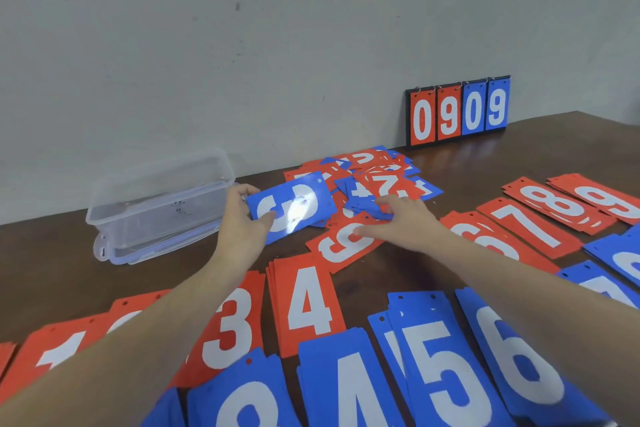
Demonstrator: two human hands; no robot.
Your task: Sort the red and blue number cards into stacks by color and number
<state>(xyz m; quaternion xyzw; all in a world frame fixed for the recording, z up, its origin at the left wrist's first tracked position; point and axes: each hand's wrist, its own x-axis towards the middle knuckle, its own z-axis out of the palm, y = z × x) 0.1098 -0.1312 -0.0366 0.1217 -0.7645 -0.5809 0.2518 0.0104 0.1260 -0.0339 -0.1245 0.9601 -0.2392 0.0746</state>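
A: How far along is the sorting?

B: Well along, I'd judge. Red stacks run in an arc across the desk (381, 274): a red 1 (59, 354), red 3 (228, 329), red 4 (308, 302), then a red 7 (530, 225), red 8 (554, 204) and red 9 (602, 198) on the right. Blue stacks lie nearest the camera, with a blue 4 (346, 388), blue 5 (446, 364) and blue 6 (516, 360) readable.

A: And what's left?

B: The unsorted pile (374, 177) near the wall, red and blue mixed, and a loose red 6 (343, 243) in front of it.

A: The hands?

B: The left hand (242, 215) pinches a blue card (291, 208) by its edge, lifted above the desk. Glare washes over the digit; it may be a 3, but I can't be sure. The right hand (398, 218) lies flat with straight fingers, reaching over the pile's near edge and the red 6, holding nothing.

A: Anything else there?

B: A clear plastic box (159, 204) on the left, and a small scoreboard (457, 111) reading 0909 against the wall.
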